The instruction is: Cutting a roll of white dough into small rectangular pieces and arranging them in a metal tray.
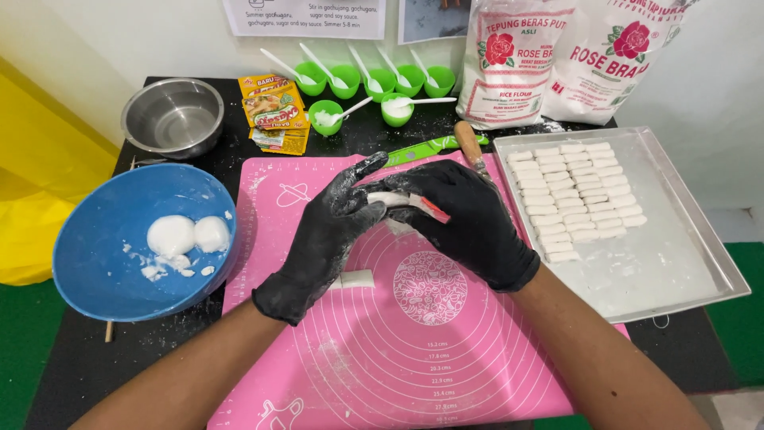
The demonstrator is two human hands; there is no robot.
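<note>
White dough strip [391, 198] is being pinched between both gloved hands, left [328, 231] and right [469, 219], above the pink mat [414, 342]; squeezing unevenly could be tearing it, I judge.

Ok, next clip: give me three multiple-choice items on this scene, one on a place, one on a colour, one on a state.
1. Where do the two dough balls lie?
A. In the blue bowl
B. On the metal tray
C. In the steel bowl

2. What colour is the mat?
A. Green
B. Pink
C. Yellow

3. What is the state of the two hands?
A. Both flat on the mat
B. Both empty, apart
C. Together, holding a white dough piece

Answers:
1 A, the balls sit inside the blue bowl.
2 B, the mat is plainly pink.
3 C, the left hand and right hand, in black gloves, meet around the piece.
</note>
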